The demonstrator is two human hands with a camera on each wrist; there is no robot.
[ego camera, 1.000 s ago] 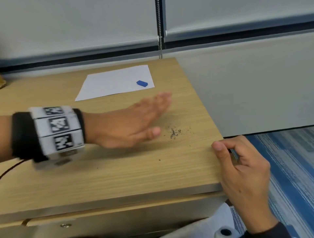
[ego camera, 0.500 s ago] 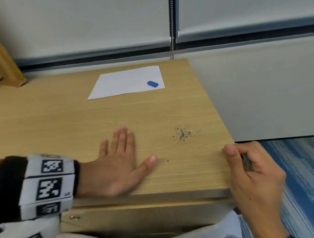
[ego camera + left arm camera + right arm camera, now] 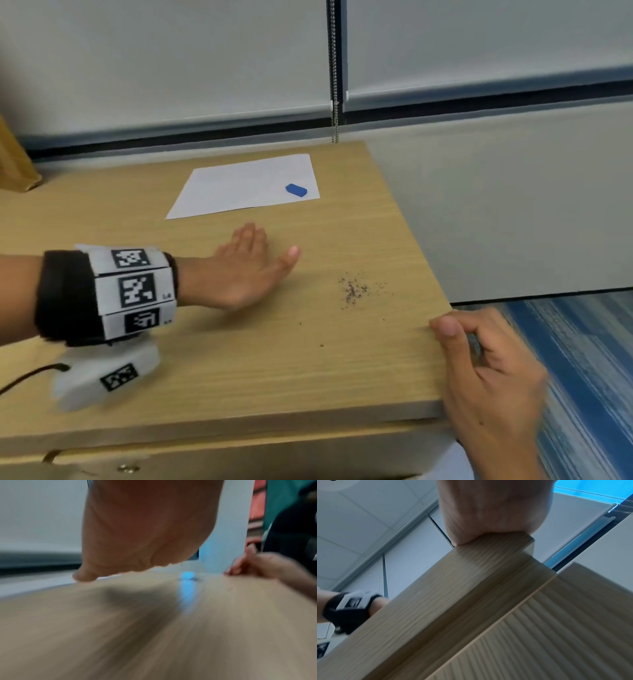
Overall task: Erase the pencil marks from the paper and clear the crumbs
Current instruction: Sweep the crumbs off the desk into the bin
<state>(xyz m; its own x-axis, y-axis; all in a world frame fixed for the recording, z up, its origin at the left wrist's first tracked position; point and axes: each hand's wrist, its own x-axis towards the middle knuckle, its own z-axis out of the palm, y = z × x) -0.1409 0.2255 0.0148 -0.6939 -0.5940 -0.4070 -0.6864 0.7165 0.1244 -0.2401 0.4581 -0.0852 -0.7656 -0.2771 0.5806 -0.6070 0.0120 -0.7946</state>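
left hand (image 3: 246, 270) moved back; eraser (image 3: 296, 190) on paper (image 3: 239, 188).

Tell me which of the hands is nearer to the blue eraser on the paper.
Left. The left hand lies flat on the desk just short of the paper holding the blue eraser; the right hand is at the desk's near right edge, farther off.

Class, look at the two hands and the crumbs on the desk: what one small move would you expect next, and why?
Probably the left hand, flat and open on the desk, sweeps right across the crumbs toward the right hand cupped at the desk's edge. The crumbs lie between the hands, and the paper with the eraser looks clean.
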